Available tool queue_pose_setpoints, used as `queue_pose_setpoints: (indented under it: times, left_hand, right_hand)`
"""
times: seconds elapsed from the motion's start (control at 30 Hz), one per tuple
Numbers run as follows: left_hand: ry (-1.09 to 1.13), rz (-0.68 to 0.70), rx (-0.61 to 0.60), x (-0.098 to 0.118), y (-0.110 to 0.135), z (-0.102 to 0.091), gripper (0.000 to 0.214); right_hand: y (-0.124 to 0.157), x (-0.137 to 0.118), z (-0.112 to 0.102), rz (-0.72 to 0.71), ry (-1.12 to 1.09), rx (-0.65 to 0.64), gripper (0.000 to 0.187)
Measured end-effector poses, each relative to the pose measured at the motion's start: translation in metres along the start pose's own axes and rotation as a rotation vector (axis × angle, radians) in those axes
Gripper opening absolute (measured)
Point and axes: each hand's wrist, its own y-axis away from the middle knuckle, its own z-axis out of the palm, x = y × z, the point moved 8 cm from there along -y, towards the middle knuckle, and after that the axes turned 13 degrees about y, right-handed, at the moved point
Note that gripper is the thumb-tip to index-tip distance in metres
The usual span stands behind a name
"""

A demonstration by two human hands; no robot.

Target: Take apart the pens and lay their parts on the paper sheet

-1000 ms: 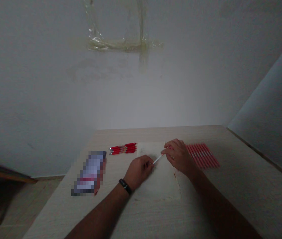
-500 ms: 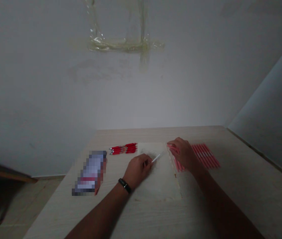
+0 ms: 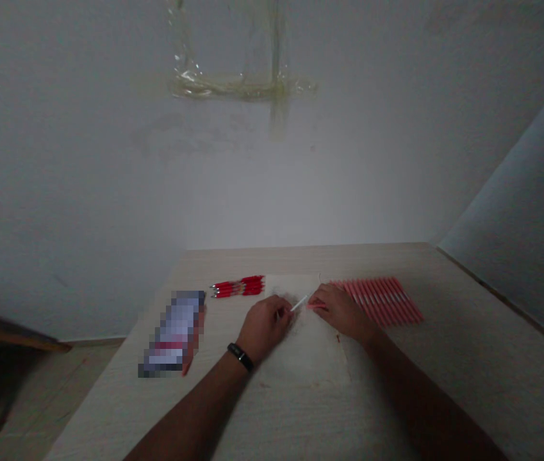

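Observation:
My left hand, with a black band on its wrist, pinches a thin white pen refill that slants up to the right. A bit of red shows at its fingertips, where the refill's lower end is hidden. Just right of the refill's tip, my right hand is closed on a pink pen barrel, mostly covered by the fingers. Both hands are over a pale, worn sheet on the table. Beside my right hand lies a row of pink pen barrels, side by side.
Several assembled red pens lie at the sheet's upper left. A blurred-out, phone-like flat object is on the left of the wooden table. Behind the table stands a wall with clear tape.
My right hand has moved left and slightly down from the row of pink barrels, bringing one barrel near the refill's tip. My left hand has hardly moved.

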Motion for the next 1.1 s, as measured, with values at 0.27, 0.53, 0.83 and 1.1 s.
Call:
queue_pose_setpoints:
  times: [0.27, 0.53, 0.83, 1.1]
  left_hand:
    - [-0.032, 0.017, -0.040, -0.001, -0.001, 0.003, 0.015]
    - [-0.063, 0.038, -0.007, -0.003, 0.000, 0.002, 0.013]
    - [-0.071, 0.057, 0.010, -0.005, 0.001, 0.000, 0.012]
    - [-0.075, 0.057, -0.022, -0.004, 0.000, 0.002, 0.014]
  right_hand:
    - [0.000, 0.004, 0.005, 0.006, 0.005, 0.014, 0.010]
    - [0.000, 0.012, -0.023, -0.001, -0.027, 0.149, 0.023]
    - [-0.001, -0.006, -0.032, -0.057, 0.002, 0.113, 0.006]
    - [0.000, -0.009, -0.029, -0.063, -0.021, 0.094, 0.009]
